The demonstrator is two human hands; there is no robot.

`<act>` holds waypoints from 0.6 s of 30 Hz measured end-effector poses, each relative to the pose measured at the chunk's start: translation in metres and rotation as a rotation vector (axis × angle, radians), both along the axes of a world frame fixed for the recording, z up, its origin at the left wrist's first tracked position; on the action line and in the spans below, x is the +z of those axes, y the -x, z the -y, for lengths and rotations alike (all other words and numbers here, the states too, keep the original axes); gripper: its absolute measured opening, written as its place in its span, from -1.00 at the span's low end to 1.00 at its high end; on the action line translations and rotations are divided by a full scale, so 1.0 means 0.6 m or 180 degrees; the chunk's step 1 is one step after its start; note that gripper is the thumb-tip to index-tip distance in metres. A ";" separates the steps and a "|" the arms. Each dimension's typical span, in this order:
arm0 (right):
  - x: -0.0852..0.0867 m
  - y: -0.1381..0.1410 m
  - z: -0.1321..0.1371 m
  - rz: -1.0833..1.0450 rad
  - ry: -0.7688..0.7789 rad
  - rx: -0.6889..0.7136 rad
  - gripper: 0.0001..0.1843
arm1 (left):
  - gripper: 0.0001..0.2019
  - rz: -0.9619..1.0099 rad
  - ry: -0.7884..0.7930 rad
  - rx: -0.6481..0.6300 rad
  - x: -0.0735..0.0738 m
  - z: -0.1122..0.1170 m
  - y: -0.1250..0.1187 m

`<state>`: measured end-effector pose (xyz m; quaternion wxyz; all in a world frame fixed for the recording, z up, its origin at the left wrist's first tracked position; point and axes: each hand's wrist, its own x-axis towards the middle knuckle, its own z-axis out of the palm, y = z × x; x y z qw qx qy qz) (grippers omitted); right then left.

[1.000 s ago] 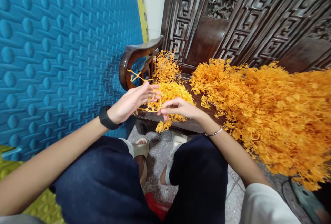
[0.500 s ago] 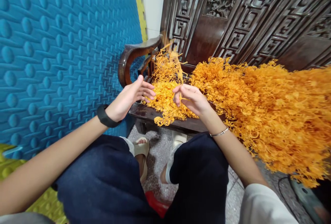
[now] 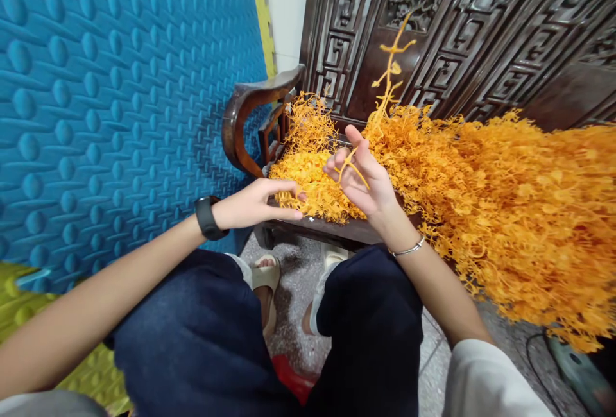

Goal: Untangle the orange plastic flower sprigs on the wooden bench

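My right hand (image 3: 368,173) holds one thin orange plastic stem (image 3: 392,77) between its fingers. The stem's branched end sticks up and to the right, and its lower end crosses the palm. My left hand (image 3: 267,202) is low over the front of the small yellow-orange pile (image 3: 320,179), thumb and fingers apart. Nothing shows in its grasp; whether the fingertips touch the pile I cannot tell. Both hands are above the dark wooden bench seat (image 3: 332,232). A looser clump of orange stems (image 3: 310,119) lies behind that pile.
A big heap of orange plastic sprigs (image 3: 510,212) spreads over the right side. The bench's curved armrest (image 3: 238,119) rises at left, beside a blue foam mat (image 3: 120,102). A carved wooden backrest (image 3: 380,77) stands behind. A red object (image 3: 293,378) lies between my legs.
My right hand has turned palm-up, and the stem now points up and right. My left hand has lowered toward the bench's front edge and the small pile.
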<state>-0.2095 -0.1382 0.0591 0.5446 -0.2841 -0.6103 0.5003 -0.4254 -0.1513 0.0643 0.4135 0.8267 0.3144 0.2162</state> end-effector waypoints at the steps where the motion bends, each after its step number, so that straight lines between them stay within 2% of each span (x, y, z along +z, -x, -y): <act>1: 0.001 0.000 0.000 0.0031 0.0003 -0.0060 -0.50 | -0.70 0.0039 -0.0024 0.0072 0.003 -0.001 0.000; 5: 0.003 -0.008 -0.006 0.0097 -0.0063 -0.0159 -0.49 | -0.71 0.0501 -0.0046 0.0744 0.006 -0.002 0.001; 10: -0.007 -0.018 -0.015 0.0028 0.0048 -0.0003 -0.52 | -0.75 0.1819 -0.0028 0.1814 0.005 -0.006 0.009; 12: -0.015 -0.019 -0.016 -0.0108 0.0075 0.0201 -0.57 | -0.80 0.2223 0.0033 0.1940 0.009 -0.007 0.011; 14: -0.023 -0.019 -0.015 -0.0207 0.0074 0.0534 -0.62 | -0.84 0.2510 0.0218 0.1884 0.015 -0.005 0.010; 18: -0.030 -0.021 -0.007 0.0066 -0.0034 0.1257 -0.72 | -0.90 0.2907 0.0686 0.1849 0.029 0.000 0.007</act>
